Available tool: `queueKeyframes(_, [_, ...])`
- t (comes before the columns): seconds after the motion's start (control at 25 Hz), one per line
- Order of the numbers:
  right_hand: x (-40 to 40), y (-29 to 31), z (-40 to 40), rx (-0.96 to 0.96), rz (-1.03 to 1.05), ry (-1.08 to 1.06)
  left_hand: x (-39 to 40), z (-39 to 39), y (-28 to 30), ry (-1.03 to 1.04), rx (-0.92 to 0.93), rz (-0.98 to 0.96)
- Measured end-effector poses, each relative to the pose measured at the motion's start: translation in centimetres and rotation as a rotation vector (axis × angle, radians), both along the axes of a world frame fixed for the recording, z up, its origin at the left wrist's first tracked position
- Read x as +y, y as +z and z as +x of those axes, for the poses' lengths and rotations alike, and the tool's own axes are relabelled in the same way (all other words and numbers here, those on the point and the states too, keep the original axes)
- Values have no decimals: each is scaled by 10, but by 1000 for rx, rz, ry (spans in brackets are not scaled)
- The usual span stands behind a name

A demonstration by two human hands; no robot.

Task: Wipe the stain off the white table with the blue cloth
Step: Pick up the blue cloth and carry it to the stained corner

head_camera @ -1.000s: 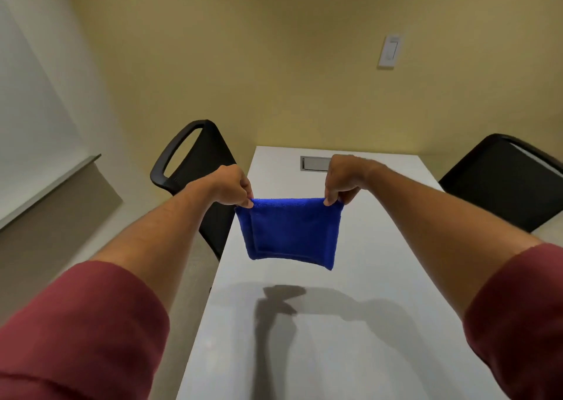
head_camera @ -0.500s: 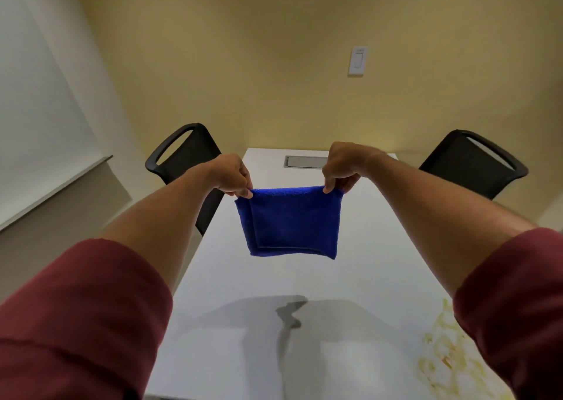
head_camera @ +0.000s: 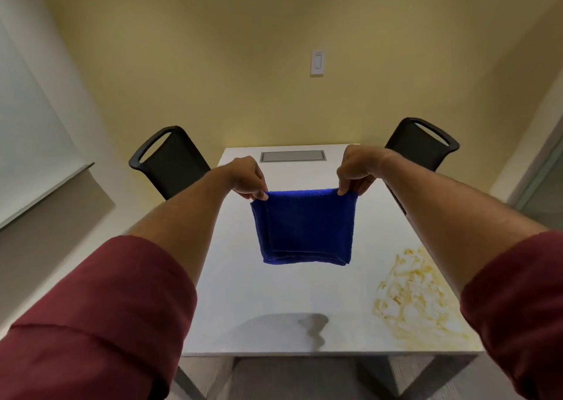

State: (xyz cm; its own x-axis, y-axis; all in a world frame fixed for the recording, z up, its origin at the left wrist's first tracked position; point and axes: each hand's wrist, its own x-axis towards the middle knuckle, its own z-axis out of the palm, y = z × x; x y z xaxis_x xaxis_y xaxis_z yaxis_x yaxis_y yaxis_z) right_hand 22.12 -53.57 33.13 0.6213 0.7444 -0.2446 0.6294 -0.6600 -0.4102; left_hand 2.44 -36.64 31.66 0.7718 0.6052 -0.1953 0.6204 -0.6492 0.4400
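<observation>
A folded blue cloth [head_camera: 304, 226] hangs in the air above the middle of the white table [head_camera: 274, 302]. My left hand [head_camera: 248, 179] pinches its top left corner and my right hand [head_camera: 355, 171] pinches its top right corner, so the cloth is stretched flat between them. A yellow-brown smeared stain [head_camera: 414, 296] lies on the table's near right part, below and to the right of the cloth; my right forearm covers its right edge.
Two black chairs stand at the table's far sides, one on the left [head_camera: 169, 162] and one on the right [head_camera: 422, 144]. A grey cable hatch [head_camera: 292, 156] is set in the far end. The table's near edge [head_camera: 304, 354] shows floor below. A light switch [head_camera: 317, 62] is on the back wall.
The view has shifted right and pulled back, so the stain and the table's near edge now show fully. Both hands still hold the cloth the same way, spread between them.
</observation>
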Motion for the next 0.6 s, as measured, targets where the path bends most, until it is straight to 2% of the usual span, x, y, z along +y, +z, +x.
queueKeyframes(0.32, [-100, -36, -19, -72, -26, -110, -83, -2, -38, -127, 16, -21])
queueKeyframes(0.6, [-169, -67, 10, -52, -64, -196, -148, 34, -69, -196, 38, -59])
